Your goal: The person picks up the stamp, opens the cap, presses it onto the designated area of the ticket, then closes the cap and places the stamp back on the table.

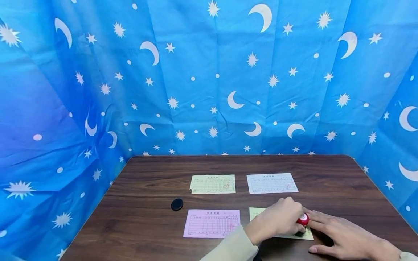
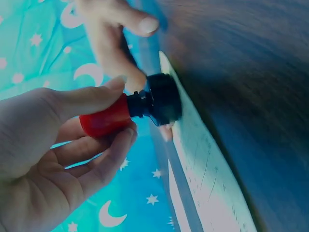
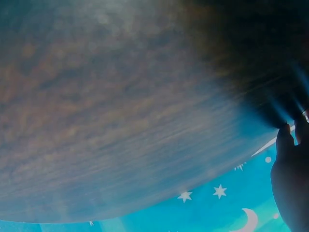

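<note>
A self-inking style hand stamp [image 1: 303, 219] with a red knob and black base is held by my left hand [image 1: 280, 218]. In the left wrist view its red knob [image 2: 107, 118] sits between thumb and fingers, and the black base [image 2: 164, 99] meets the pale green slip at its face. That printed slip [image 1: 255, 212] lies at the near right, partly covered by both hands. My right hand [image 1: 344, 232] lies flat with fingers extended by the slip's right side, fingertips close to the stamp; whether they touch the paper is hidden.
A pink slip [image 1: 210, 223] lies left of the hands. Farther back are a pale green slip [image 1: 212, 184] and a white slip [image 1: 272, 182], all with red marks at lower right. A round black disc [image 1: 177, 204] rests on the brown table [image 1: 130, 217]. Blue patterned cloth [image 1: 202, 90] surrounds it.
</note>
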`<state>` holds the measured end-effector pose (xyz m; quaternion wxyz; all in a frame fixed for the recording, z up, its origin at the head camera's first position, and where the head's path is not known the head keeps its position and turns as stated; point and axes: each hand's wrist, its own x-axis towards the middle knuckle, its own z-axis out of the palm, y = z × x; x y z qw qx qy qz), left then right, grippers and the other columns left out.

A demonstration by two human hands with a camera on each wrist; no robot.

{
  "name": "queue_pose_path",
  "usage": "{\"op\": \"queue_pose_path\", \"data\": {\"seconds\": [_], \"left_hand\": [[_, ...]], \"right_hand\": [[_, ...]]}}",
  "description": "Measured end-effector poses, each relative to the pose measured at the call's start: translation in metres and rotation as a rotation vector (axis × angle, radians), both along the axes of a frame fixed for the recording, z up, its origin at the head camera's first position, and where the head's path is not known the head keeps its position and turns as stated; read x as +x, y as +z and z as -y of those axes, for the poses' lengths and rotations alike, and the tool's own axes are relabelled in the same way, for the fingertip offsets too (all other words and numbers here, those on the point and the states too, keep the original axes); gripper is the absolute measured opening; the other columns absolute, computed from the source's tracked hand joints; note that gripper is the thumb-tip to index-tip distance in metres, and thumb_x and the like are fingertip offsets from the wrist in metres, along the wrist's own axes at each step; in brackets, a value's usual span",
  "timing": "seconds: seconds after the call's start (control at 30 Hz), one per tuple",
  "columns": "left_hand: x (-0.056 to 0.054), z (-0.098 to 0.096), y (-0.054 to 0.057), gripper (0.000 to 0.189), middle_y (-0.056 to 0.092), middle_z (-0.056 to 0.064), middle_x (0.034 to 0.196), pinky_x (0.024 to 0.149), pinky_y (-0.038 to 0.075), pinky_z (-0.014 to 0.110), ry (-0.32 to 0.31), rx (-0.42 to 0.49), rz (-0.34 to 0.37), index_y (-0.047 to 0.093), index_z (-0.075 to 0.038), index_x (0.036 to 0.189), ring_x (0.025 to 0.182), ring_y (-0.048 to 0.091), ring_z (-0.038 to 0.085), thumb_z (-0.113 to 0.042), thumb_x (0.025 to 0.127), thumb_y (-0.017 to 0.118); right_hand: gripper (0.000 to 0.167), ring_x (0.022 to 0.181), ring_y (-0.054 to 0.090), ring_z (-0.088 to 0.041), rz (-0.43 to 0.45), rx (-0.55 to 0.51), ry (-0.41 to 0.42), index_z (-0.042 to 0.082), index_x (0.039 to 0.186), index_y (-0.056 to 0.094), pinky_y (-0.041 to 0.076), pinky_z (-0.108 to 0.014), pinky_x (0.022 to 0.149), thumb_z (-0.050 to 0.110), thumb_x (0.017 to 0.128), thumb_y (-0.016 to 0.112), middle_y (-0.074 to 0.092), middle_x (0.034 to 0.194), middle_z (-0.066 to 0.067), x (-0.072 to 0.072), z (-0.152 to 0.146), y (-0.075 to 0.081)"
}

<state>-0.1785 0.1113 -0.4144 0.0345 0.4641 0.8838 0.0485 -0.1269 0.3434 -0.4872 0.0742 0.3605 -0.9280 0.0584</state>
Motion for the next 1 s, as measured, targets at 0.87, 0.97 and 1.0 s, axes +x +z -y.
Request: {"op": "queue_pose_path", "data": {"seconds": [0.87,0.97,1.0], "left_hand": [[-0.014,0.143,0.051,0.022,0.075,-0.007,0.093,0.072,0.055,0.014,0.154,0.509,0.330,0.075,-0.018,0.107,0.076,0.062,-0.003,-0.027,0.090,0.085],[-0.011,0.161,0.051,0.020,0.074,-0.007,0.092,0.070,0.056,0.017,0.192,0.547,0.358,0.075,-0.018,0.106,0.076,0.064,0.000,-0.027,0.090,0.085],[-0.010,0.167,0.051,0.020,0.074,-0.007,0.092,0.070,0.057,0.018,0.207,0.558,0.363,0.075,-0.019,0.105,0.075,0.064,0.000,-0.027,0.090,0.085]], "right_hand": [[0.061,0.133,0.061,-0.021,-0.083,-0.006,-0.059,0.030,0.138,0.066,0.055,-0.048,0.098,0.070,0.091,0.068,0.059,0.154,0.005,-0.008,0.026,0.023],[0.062,0.132,0.060,-0.021,-0.110,-0.031,-0.049,0.027,0.137,0.067,0.051,-0.049,0.100,0.067,0.091,0.070,0.061,0.150,0.004,-0.009,0.034,0.030],[0.061,0.131,0.061,-0.020,-0.111,-0.046,-0.045,0.025,0.137,0.068,0.050,-0.050,0.100,0.066,0.091,0.071,0.063,0.148,0.004,-0.009,0.038,0.033]]}}
